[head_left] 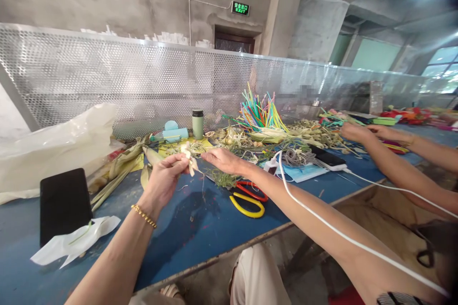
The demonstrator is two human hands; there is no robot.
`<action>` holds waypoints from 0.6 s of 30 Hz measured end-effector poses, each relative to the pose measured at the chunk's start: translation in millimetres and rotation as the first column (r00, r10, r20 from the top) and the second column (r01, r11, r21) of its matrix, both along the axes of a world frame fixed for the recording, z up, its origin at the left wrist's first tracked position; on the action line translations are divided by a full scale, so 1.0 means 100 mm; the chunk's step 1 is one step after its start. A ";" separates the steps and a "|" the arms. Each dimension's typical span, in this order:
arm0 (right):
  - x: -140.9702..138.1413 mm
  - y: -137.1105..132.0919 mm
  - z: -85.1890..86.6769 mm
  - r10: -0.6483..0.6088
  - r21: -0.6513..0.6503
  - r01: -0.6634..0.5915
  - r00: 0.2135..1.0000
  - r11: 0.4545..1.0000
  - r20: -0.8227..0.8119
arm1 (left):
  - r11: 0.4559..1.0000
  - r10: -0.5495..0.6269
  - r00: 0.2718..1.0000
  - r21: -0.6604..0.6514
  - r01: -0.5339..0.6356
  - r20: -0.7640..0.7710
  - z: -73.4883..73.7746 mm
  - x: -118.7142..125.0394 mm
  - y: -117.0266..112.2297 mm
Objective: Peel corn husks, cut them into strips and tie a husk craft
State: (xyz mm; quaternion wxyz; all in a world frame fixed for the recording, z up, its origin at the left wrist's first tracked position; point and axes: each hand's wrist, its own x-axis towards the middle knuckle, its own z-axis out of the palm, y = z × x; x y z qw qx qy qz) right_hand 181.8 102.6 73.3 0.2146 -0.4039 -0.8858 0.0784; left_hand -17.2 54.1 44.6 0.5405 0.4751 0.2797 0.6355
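My left hand [167,177], with a gold bead bracelet on its wrist, pinches a small pale flower [187,151] that looks made of husk strips. Strips and a thin strand hang below the flower. Just to its right is my right hand [223,159], fingers pressed together; whatever they hold is too small to make out. Scissors [262,212] with one red and one yellow handle lie on the blue table [179,243] beneath my right forearm. Behind both hands spread dried husks [234,138] and green sprigs [223,177].
A black tablet [64,200] and white paper [77,243] lie at left, near a plastic sheet [53,147]. Farther back stand a green bottle [198,125] and colourful stems [263,112]. A white cable [322,213] crosses my right arm. A co-worker's hands [358,132] work at right.
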 end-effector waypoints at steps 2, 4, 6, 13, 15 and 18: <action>0.04 0.00 -0.03 -0.034 0.010 0.033 0.987 0.999 0.155 | 0.996 0.088 0.994 0.006 -0.089 0.059 0.04 -0.07 0.01; 0.08 -0.01 -0.03 0.023 0.010 -0.026 0.964 1.000 0.264 | 0.994 0.109 0.990 -0.001 -0.109 0.087 0.05 -0.09 0.01; 0.11 -0.01 0.03 0.013 0.122 -0.046 0.966 0.991 0.259 | 0.997 0.078 0.994 -0.004 -0.078 0.082 0.05 -0.06 0.01; -0.04 0.07 0.33 0.027 -0.076 -0.047 0.969 0.996 -0.246 | 0.994 -0.108 0.994 0.028 0.109 -0.024 -0.01 0.03 0.00; -0.13 0.07 0.34 0.112 -0.271 -0.217 0.928 0.938 -0.355 | 0.982 -0.182 0.981 0.033 0.185 -0.061 -0.01 0.04 -0.02; -0.24 0.06 0.36 0.186 -0.348 -0.386 0.852 0.854 -0.489 | 0.972 -0.236 0.970 -0.001 0.236 -0.057 -0.01 0.04 -0.05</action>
